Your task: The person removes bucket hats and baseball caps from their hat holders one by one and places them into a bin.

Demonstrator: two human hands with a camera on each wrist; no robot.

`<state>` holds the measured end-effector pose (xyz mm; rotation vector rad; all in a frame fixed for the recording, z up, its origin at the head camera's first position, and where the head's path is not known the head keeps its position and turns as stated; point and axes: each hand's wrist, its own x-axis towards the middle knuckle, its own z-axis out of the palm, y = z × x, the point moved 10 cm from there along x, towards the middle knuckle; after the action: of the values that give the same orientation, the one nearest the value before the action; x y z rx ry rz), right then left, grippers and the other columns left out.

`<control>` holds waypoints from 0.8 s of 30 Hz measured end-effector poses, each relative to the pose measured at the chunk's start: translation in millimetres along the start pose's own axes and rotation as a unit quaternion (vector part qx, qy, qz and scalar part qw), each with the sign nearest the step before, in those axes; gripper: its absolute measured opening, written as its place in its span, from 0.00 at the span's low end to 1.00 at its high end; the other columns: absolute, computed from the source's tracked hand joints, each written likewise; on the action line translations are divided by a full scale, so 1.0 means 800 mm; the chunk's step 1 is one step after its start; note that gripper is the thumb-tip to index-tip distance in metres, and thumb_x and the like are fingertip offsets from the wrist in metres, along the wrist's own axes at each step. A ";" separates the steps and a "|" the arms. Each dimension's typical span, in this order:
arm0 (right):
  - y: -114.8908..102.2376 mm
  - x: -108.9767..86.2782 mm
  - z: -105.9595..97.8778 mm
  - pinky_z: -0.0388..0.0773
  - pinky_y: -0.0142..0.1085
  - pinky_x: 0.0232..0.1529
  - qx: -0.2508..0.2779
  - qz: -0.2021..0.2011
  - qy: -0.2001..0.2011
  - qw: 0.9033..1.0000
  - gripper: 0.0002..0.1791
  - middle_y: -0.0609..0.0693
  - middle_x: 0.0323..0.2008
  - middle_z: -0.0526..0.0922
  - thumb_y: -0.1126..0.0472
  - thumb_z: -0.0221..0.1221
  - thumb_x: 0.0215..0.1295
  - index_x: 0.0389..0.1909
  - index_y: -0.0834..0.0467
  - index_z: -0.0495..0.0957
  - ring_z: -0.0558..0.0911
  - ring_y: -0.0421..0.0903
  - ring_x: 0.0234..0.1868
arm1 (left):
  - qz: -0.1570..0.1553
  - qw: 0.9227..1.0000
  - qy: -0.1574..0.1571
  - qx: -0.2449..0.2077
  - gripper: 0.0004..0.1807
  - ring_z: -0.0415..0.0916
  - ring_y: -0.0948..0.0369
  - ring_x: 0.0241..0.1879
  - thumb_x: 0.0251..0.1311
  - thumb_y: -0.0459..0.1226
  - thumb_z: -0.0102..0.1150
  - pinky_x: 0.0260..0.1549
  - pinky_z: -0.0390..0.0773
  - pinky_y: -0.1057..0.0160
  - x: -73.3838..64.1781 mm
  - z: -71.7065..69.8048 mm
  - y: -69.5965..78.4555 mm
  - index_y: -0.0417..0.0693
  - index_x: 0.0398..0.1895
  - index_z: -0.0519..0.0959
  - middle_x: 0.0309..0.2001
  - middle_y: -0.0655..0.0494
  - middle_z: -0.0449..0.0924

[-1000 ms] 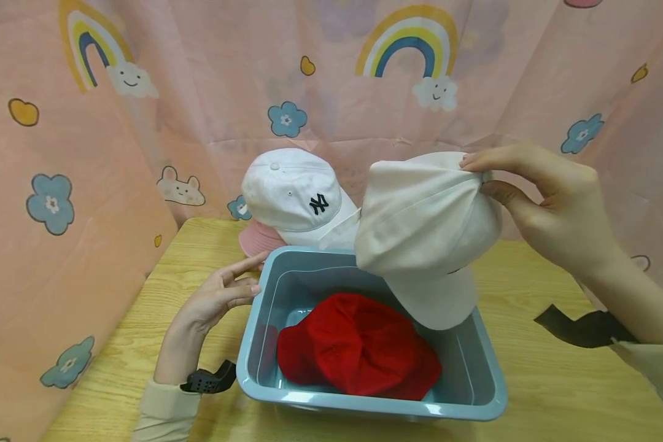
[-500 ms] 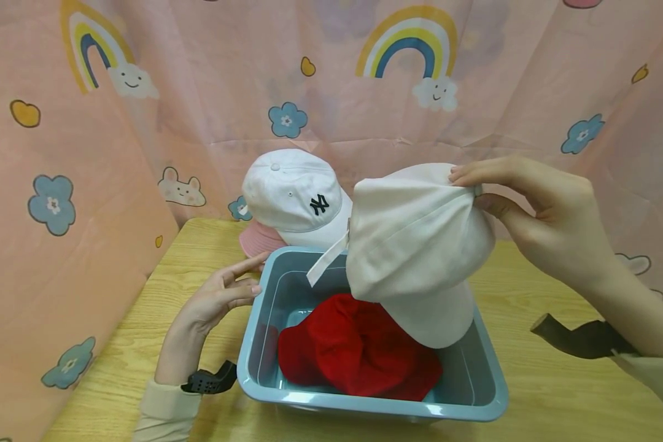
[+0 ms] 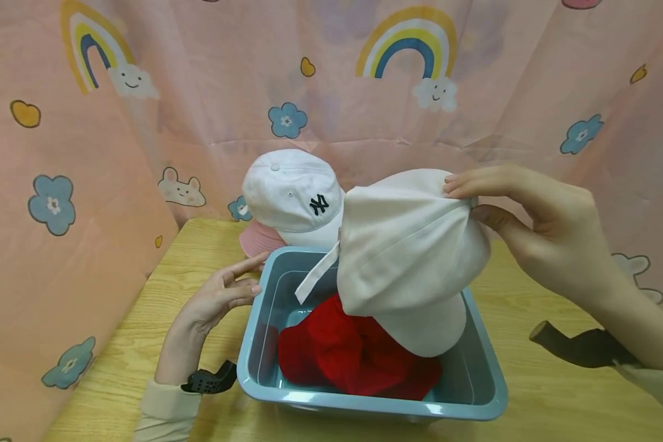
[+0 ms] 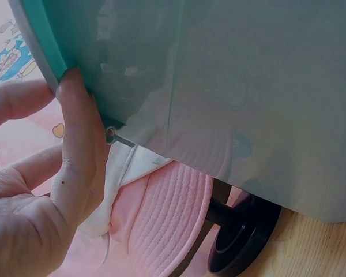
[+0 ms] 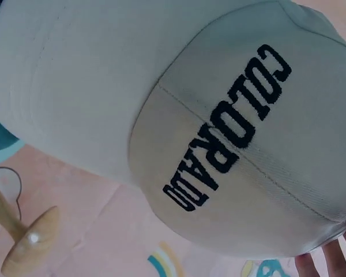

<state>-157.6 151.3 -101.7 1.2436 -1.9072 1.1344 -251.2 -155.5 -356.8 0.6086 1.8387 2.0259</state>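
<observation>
My right hand (image 3: 547,227) pinches the crown of a cream baseball cap (image 3: 409,245) from above. The cap hangs tilted over the light blue plastic bin (image 3: 251,344), brim downward, with a loose back strap. In the right wrist view, dark letters reading COLORADO cross the cap's front (image 5: 230,133). A red cap (image 3: 348,362) lies in the bin, partly hidden by the cream one. With fingertips and thumb, my left hand (image 3: 221,291) holds the bin's left rim. In the left wrist view, those fingers (image 4: 78,133) meet the rim edge.
Behind the bin, a white cap (image 3: 290,190) with a black NY emblem sits above a pink brimmed hat (image 3: 259,236). A black round stand base (image 4: 248,231) shows beside the pink brim. A wooden stand (image 5: 32,248) appears below the cap. Patterned pink cloth (image 3: 199,147) rises behind the table (image 3: 552,380).
My right hand has lowered the cream cap and shifted it slightly left, covering more of the red cap. Its strap now hangs inside the bin's opening. My left hand stays at the rim.
</observation>
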 end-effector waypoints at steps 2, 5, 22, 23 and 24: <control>-0.002 -0.001 0.003 0.75 0.28 0.53 0.017 -0.008 -0.002 1.000 0.12 0.59 0.42 0.85 0.83 0.55 0.54 0.38 0.75 0.81 0.83 0.47 0.50 | -0.001 1.000 0.000 0.001 0.35 0.81 0.69 0.37 0.63 0.27 0.53 0.42 0.80 0.69 0.000 0.000 0.000 0.36 0.73 0.55 0.50 0.60 0.77; -0.003 -0.002 0.006 0.75 0.28 0.53 0.051 -0.016 -0.002 0.999 0.11 0.62 0.42 0.85 0.84 0.55 0.53 0.37 0.77 0.80 0.83 0.49 0.50 | 0.000 1.000 -0.002 -0.001 0.35 0.80 0.70 0.36 0.63 0.27 0.53 0.40 0.79 0.70 0.001 0.001 0.001 0.35 0.73 0.54 0.50 0.60 0.76; -0.011 -0.016 0.037 0.74 0.30 0.58 0.053 -0.034 -0.045 0.997 0.07 0.56 0.42 0.85 0.73 0.58 0.62 0.38 0.73 0.81 0.82 0.45 0.53 | 0.006 1.000 -0.003 0.005 0.36 0.82 0.68 0.40 0.62 0.26 0.51 0.44 0.81 0.66 0.001 0.001 0.001 0.34 0.73 0.52 0.52 0.58 0.76; -0.009 -0.018 0.039 0.73 0.30 0.59 0.050 -0.033 -0.051 0.997 0.07 0.56 0.42 0.85 0.72 0.58 0.63 0.38 0.72 0.82 0.81 0.45 0.53 | 0.006 1.000 -0.003 0.004 0.36 0.82 0.68 0.40 0.62 0.26 0.51 0.44 0.81 0.66 0.000 0.001 0.001 0.34 0.73 0.52 0.51 0.58 0.76; -0.007 -0.020 0.041 0.73 0.30 0.59 0.046 -0.032 -0.057 0.997 0.08 0.56 0.43 0.85 0.70 0.58 0.64 0.39 0.72 0.82 0.81 0.45 0.54 | 0.005 1.000 -0.003 0.004 0.36 0.82 0.68 0.40 0.62 0.26 0.51 0.44 0.81 0.66 0.000 0.001 0.001 0.34 0.73 0.52 0.51 0.58 0.76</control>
<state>-147.3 127.6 -128.1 1.4359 -1.9014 1.1510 -250.9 -154.7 -356.4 0.6266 1.8454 2.0227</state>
